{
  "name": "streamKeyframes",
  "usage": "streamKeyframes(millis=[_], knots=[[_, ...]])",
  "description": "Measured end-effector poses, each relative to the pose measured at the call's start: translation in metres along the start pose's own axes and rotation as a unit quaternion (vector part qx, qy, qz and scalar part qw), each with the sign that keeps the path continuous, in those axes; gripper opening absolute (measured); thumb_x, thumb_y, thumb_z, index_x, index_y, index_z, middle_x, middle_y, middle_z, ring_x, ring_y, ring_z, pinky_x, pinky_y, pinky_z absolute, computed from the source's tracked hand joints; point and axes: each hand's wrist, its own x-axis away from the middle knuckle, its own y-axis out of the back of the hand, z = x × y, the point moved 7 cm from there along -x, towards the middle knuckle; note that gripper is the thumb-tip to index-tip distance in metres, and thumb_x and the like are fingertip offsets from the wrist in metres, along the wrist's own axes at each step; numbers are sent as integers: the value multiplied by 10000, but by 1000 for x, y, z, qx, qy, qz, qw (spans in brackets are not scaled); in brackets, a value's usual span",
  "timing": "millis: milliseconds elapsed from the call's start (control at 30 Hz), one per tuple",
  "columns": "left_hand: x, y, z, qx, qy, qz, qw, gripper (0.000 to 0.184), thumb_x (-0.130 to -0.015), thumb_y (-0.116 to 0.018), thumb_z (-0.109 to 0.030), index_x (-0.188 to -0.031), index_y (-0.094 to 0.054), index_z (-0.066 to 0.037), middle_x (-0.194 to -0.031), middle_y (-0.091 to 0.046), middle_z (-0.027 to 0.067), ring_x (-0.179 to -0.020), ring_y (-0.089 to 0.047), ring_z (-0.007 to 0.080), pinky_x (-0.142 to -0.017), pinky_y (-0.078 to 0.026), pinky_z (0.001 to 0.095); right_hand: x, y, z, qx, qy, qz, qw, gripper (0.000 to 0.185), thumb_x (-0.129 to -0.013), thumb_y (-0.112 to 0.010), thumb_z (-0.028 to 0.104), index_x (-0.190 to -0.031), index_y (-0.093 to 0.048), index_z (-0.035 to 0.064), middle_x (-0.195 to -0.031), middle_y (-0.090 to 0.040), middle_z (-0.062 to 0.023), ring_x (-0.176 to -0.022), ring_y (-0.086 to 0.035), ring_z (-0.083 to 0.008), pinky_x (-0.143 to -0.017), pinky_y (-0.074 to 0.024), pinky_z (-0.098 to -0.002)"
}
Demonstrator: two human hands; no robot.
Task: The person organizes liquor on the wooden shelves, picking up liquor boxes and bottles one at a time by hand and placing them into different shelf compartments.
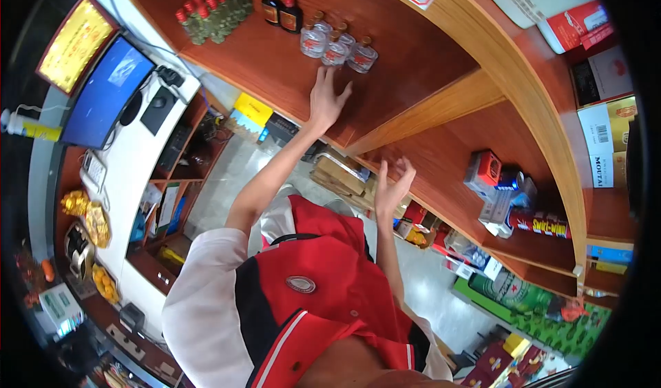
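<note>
My left hand (327, 100) reaches over the upper wooden shelf (413, 50), fingers apart, with nothing in it. Just beyond its fingertips stand several small clear glass bottles (335, 52) with gold caps and red marks. I cannot tell whether the fingertips touch the nearest one. Two dark bottles (290, 17) with red caps are beside that group, and several slim red-capped bottles (215, 17) stand in rows farther left. My right hand (394, 188) is at the front edge of the neighbouring shelf section, fingers spread and curved, holding nothing.
A wooden divider (427, 112) separates the two shelf sections. Small boxes and cans (506, 188) sit in the right section. To the left is a white counter (131, 181) with a monitor (107, 92). Cardboard (337, 174) lies on the floor below the shelf.
</note>
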Motion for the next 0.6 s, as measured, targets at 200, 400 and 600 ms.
streamKeyframes(millis=[200,400,600], knots=[[-40,-62,-26,9,-48,55,997,722,-914,-759,-203,-1510,-383,-47,-1448,-438,228,-1199,-576,472,-888,-574,519,44,19,10,17,-65,-19,998,400,-920,-757,87,-1264,-571,-1,-1140,-617,-177,-1052,-608,-328,-921,-501,-437],[-57,-92,-6,-14,84,72,994,950,-909,-767,-195,-1611,-159,5,-1527,-345,296,-1274,-527,500,-975,-528,520,75,46,26,38,-115,-73,990,338,-910,-742,31,-1213,-596,1,-1112,-634,-165,-992,-627,-312,-877,-516,-415],[-52,-106,-10,-63,29,21,997,939,-889,-778,-143,-1603,-187,4,-1467,-414,264,-1157,-610,461,-858,-571,500,87,57,26,36,-119,-101,987,329,-905,-735,-3,-1205,-599,0,-1083,-636,-152,-967,-641,-283,-854,-533,-395]])
